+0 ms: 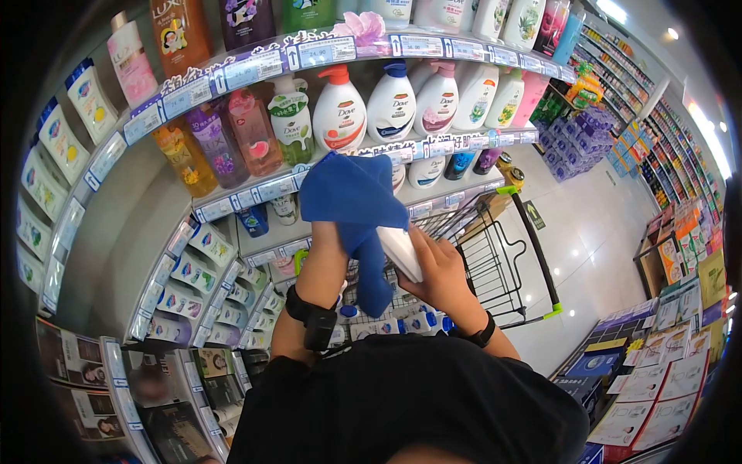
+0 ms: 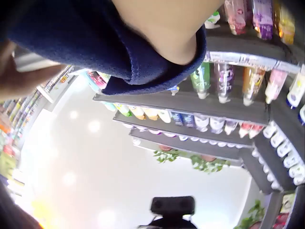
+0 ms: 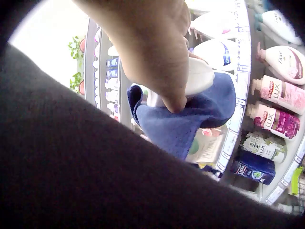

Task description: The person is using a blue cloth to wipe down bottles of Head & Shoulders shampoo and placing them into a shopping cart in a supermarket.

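Note:
In the head view, a blue cloth (image 1: pixel 348 193) drapes over my left hand (image 1: pixel 328 233) in front of the shelves, and its fingers are hidden beneath it. One end of the cloth hangs down past the wrist. My right hand (image 1: pixel 439 267) grips a white bottle (image 1: pixel 400 254), with fingers along its right side. The bottle is tilted, its upper end against the cloth. From the right wrist, the white bottle (image 3: pixel 199 77) lies against the folded cloth (image 3: pixel 171 126), the right thumb pressed near it. The left wrist view has the cloth (image 2: pixel 138 64) wrapped around the left hand.
Curved shelves hold rows of pump bottles (image 1: pixel 340 108) ahead, with price strips (image 1: pixel 255 68) along their edges. A wire shopping cart (image 1: pixel 506 259) stands close at the right. Below the hands are white bottles (image 1: pixel 413 323). Stacked boxes (image 1: pixel 657 387) fill the lower right.

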Tool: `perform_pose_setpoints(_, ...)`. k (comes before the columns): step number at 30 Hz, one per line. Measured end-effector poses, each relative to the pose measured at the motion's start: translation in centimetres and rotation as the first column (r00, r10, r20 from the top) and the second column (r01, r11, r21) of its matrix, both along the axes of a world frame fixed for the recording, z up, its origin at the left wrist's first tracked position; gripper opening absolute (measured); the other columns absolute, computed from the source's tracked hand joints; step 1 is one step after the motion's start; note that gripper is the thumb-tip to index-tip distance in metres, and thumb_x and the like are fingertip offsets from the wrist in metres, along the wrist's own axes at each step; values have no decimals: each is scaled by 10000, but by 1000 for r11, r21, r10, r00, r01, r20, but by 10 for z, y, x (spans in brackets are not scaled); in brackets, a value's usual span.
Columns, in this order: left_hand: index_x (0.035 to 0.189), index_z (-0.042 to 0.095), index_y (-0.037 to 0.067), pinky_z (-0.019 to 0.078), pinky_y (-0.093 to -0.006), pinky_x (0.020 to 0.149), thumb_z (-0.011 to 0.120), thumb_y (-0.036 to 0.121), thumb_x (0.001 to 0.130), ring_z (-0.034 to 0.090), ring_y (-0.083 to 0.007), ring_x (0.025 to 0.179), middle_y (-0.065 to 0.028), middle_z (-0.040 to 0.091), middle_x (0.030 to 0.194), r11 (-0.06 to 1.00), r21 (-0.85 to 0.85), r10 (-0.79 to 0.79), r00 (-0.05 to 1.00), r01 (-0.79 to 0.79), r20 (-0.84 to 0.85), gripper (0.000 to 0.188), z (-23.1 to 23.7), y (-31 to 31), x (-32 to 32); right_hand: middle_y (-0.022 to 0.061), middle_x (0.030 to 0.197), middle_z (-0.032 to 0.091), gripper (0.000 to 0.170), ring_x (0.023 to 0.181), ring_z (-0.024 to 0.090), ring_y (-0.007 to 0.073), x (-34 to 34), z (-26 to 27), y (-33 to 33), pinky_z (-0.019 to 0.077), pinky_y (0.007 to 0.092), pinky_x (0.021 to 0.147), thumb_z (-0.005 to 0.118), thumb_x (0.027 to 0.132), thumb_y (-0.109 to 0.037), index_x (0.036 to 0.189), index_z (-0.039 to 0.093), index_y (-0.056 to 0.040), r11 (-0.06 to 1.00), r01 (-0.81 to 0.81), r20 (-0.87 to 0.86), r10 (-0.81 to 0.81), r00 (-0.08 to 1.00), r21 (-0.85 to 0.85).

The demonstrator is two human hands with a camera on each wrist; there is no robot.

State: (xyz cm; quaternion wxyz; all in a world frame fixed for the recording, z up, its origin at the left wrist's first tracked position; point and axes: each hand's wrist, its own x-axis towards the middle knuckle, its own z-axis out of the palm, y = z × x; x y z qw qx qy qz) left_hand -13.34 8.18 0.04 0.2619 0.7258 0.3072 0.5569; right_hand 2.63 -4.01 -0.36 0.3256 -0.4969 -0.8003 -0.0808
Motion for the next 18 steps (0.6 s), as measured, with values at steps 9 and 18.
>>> perform_pose_setpoints(9,1079,484,28,505,-321,751,502,155,849,582,-205,863,-107,565,991,947,-181,-184,909,266,374,264,-36,1,-1,178,1115,510,835,816,559,287,-2,2,1,419,345,688,754,484,-136,1218,388,22,996,7,5,-7,1000,85)
perform_pose_setpoints(18,1007,519,29,478,-298,723,677,157,726,587,-173,815,-87,588,916,988,-146,-24,976,57,215,348,-76,-4,51,166,1112,541,663,752,554,279,-2,6,8,423,347,652,689,600,-144,1201,447,-2,988,93,-8,-92,996,124)
